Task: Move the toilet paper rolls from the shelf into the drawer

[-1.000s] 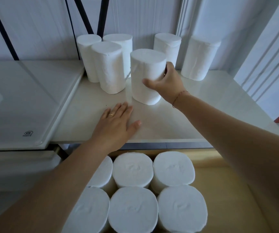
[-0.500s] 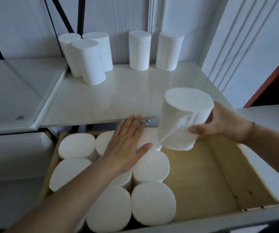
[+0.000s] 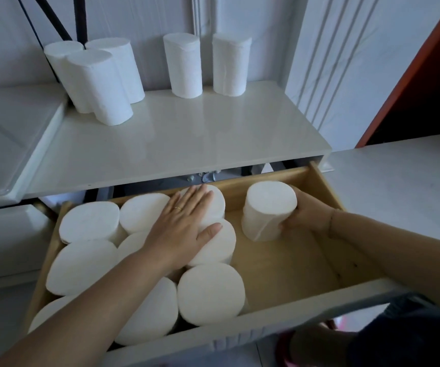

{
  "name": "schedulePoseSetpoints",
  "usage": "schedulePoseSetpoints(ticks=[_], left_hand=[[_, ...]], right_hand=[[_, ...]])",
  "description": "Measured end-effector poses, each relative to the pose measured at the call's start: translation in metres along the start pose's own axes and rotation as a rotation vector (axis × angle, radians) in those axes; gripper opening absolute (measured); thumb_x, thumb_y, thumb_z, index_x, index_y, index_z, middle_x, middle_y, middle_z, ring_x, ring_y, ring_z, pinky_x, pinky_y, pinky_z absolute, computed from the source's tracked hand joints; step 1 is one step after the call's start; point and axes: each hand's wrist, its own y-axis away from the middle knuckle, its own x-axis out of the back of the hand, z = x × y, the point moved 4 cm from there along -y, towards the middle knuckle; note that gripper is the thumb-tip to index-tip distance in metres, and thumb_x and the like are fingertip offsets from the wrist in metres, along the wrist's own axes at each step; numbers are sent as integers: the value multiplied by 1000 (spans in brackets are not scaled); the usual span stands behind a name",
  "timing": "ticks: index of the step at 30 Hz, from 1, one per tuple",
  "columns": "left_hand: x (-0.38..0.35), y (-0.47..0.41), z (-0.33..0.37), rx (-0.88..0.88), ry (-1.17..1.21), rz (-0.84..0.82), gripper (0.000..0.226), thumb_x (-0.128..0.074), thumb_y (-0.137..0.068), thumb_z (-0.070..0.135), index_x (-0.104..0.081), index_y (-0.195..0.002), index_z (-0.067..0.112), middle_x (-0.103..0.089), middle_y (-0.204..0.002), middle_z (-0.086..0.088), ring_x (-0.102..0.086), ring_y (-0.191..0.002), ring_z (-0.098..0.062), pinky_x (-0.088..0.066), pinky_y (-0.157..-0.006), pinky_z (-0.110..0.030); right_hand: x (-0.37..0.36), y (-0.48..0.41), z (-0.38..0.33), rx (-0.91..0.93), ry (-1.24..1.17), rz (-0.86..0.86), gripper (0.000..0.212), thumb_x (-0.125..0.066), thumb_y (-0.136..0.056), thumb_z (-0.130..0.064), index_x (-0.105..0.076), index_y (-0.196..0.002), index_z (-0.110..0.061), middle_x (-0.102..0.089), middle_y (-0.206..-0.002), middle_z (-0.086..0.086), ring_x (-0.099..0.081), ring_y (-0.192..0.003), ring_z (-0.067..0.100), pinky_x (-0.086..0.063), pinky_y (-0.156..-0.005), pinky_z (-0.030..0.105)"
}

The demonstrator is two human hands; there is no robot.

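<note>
Fingers [image 3: 291, 223] of my right hand [image 3: 306, 211] grip a roll [image 3: 267, 210] inside the drawer [image 3: 327, 181] (nearly seated); left hand [image 3: 184, 226] lies flat on stowed rolls [image 3: 211, 288]. Five rolls [image 3: 99, 86] remain on the shelf [image 3: 187, 139].

Held roll [image 3: 268, 210]: carried off the shelf [image 3: 187, 144], now down inside the drawer [image 3: 287, 271].
Right hand [image 3: 306, 213]: lowered with it.

The left hand [image 3: 184, 223] lies flat, palm down, fingers spread and pointing forward, a ring on one finger. The right hand [image 3: 302, 211] is curled in a grasp, its forearm reaching in from the right.
</note>
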Motion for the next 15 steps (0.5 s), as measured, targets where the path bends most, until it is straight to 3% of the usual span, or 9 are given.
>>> schedulePoseSetpoints(ticks=[3,5,7,10,15], left_hand=[[0,-1,0,-1,-7,0,80,7,-78,69,10,-146,28,23,-148,14,34,-129,3,26,-105,-19],[0,-2,0,-1,-9,-14,81,8,-77,69,10,-146,27,21,-151,13,32,-131,1,24,-107,-22],[-1,-4,1,4,-6,-27,81,7,-77,68,10,-146,27,19,-153,10,28,-134,-2,20,-110,-25],[0,-10,4,-8,-11,-22,82,6,-76,67,9,-147,26,15,-155,9,25,-134,-2,16,-112,-27],[0,-11,5,-22,-5,-8,81,6,-77,66,9,-146,25,17,-153,12,26,-133,-1,17,-112,-26]], right_hand=[[2,3,4,-127,-114,-183,101,-82,-69,-15,-20,-147,-29,-46,-138,5,-47,-128,27,-47,-101,53],[3,7,6,-306,-311,-254,84,-80,-71,-43,-30,-139,-41,-52,-132,5,-56,-119,29,-52,-93,55],[1,9,3,-451,-459,-227,76,-69,-69,-59,-38,-133,-34,-54,-130,12,-63,-111,35,-59,-83,47],[-7,3,-1,-545,-651,-158,75,-69,-74,-50,-41,-135,-16,-54,-129,17,-62,-109,37,-62,-72,42],[-23,-11,-16,-509,-761,-123,59,-68,-85,-38,-45,-133,-12,-56,-128,12,-59,-114,32,-61,-77,43]])
